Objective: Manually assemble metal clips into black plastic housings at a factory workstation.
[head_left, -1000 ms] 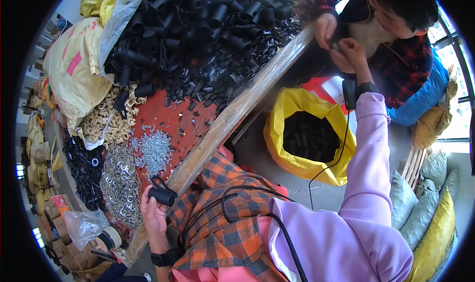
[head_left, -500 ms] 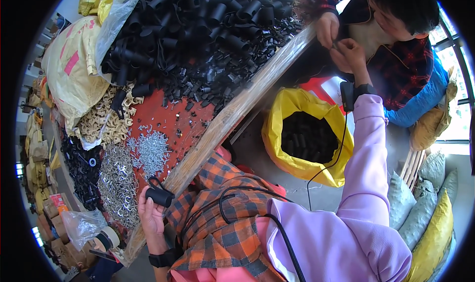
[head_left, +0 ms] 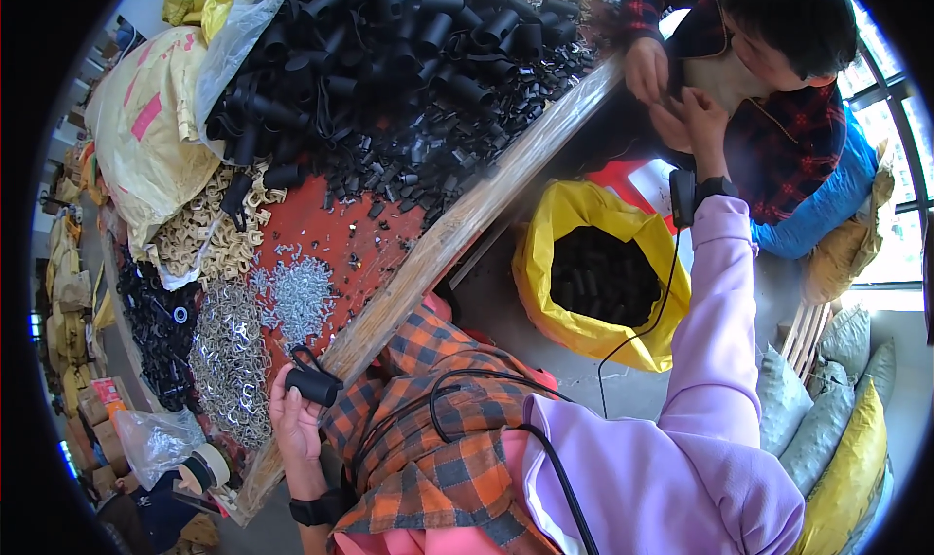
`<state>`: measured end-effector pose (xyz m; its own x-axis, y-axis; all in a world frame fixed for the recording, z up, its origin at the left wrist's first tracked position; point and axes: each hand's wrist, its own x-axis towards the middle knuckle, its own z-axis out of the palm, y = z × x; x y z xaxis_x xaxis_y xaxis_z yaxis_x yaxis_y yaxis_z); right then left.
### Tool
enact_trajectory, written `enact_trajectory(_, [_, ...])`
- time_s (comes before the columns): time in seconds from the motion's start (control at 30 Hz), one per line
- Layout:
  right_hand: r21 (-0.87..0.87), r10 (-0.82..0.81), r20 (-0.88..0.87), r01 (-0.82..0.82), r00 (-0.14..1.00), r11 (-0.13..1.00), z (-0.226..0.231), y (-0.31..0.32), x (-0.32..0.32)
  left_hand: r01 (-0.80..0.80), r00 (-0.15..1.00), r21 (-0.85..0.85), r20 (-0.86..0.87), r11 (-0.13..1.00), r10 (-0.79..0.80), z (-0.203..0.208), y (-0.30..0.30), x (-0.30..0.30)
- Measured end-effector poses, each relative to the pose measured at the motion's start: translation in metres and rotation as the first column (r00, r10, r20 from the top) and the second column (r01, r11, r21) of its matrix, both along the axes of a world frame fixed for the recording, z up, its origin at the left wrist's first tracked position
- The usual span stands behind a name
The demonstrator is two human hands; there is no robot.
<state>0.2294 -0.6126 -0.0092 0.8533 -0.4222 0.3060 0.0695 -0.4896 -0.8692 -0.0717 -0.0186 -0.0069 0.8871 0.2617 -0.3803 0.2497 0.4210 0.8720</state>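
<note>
On the cylindrical part (head_left: 313,385) and its loop: solid black. On the wristband (head_left: 319,507) just below: also black. For the sleeve (head_left: 715,312): plain lilac, no pattern. For the plaid cloth (head_left: 457,467): orange and dark grey, in checks. For the co-worker's garment (head_left: 812,151): near-black with red check lines. On the tabletop (head_left: 341,229): red. Along the wooden edge (head_left: 477,210): light brown. For the screw pile (head_left: 297,297) and the hook pile (head_left: 229,356): silver. For the clips (head_left: 190,249): beige. For the large heap (head_left: 418,30): black. On the tied sack (head_left: 146,117): cream with pink patches. On the open sack (head_left: 593,336): bright yellow; for the shaded pieces (head_left: 603,283) inside, probably black.
</note>
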Motion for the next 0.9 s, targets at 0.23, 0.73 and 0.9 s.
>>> enact_trajectory(0.23, [-0.241,0.085,0.317,-0.006,0.945,0.970,0.012,0.105,-0.063,-0.014,1.000,-0.002,0.020,1.000,0.014,-0.002,0.003,-0.003])
enact_trajectory(0.73, [-0.540,0.954,0.105,-0.790,0.280,0.291,0.020,0.335,-0.159,-0.005,0.996,-0.157,0.088,0.988,0.019,-0.004,0.009,-0.009])
enact_trajectory(0.9, [-0.140,0.986,0.013,-0.976,0.167,0.167,0.034,0.402,-0.193,0.060,0.993,-0.183,0.113,0.981,-0.040,0.008,0.000,-0.010])
